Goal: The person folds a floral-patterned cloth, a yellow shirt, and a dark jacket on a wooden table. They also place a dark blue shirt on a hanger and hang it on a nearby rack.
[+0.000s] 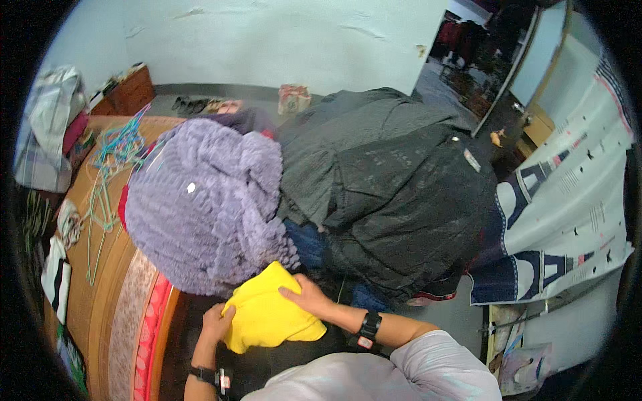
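Observation:
A yellow cloth is stretched between my two hands, low in the view and just in front of my body. My left hand grips its left edge, with the thumb on top. At its upper right, my right hand pinches the cloth, the thumb lying over it and the other fingers partly hidden. Right beyond the cloth lies a fluffy purple garment or blanket. Beside that, to the right, is a large heap of dark grey clothing, with blue fabric showing between the two.
Tangled clothes hangers lie on the wooden bed edge at the left. Plaid fabric is piled at the far left. A printed curtain hangs at the right. Shoes and a bag stand by the wall.

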Demonstrator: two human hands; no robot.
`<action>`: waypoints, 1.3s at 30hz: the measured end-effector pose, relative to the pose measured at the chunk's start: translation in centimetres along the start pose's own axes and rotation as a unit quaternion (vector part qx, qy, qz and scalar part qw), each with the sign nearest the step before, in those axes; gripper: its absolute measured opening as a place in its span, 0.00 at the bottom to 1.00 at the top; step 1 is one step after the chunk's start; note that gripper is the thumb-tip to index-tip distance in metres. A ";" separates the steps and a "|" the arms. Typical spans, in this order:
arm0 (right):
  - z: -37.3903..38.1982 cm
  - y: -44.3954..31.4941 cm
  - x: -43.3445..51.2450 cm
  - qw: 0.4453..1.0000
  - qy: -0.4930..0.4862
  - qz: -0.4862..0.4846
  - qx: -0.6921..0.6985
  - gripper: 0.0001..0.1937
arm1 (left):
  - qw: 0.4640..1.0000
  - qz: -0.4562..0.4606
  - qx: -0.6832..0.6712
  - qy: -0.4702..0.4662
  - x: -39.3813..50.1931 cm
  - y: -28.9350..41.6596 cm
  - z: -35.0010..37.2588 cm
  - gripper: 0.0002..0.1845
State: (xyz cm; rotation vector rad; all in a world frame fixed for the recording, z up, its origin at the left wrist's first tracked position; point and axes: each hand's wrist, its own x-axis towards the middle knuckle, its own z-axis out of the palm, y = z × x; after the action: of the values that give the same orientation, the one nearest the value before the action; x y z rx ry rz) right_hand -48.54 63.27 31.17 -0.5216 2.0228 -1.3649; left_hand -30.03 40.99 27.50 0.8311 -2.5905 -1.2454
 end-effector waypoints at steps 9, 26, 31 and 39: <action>-3.5 -5.9 -3.9 0.956 -0.088 -0.040 0.277 0.25 | 0.993 -0.022 -0.116 -0.028 -0.8 5.2 -2.2 0.16; -4.8 4.4 -0.7 0.964 -0.129 0.050 0.228 0.15 | 0.993 -0.103 0.062 0.020 -1.6 4.5 -0.1 0.32; -4.6 5.7 0.7 0.985 -0.099 0.137 0.048 0.20 | 0.995 -0.017 0.054 0.082 -2.4 4.6 1.9 0.30; -4.9 3.5 2.0 0.913 -0.255 0.143 0.286 0.26 | 0.990 0.039 -0.130 -0.041 -1.5 3.7 1.2 0.47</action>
State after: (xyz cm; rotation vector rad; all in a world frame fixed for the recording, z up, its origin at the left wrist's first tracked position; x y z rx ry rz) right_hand -53.33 66.61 28.69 -0.2575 1.1532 -1.3749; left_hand -30.75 44.45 29.70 0.6344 -2.4199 -1.5805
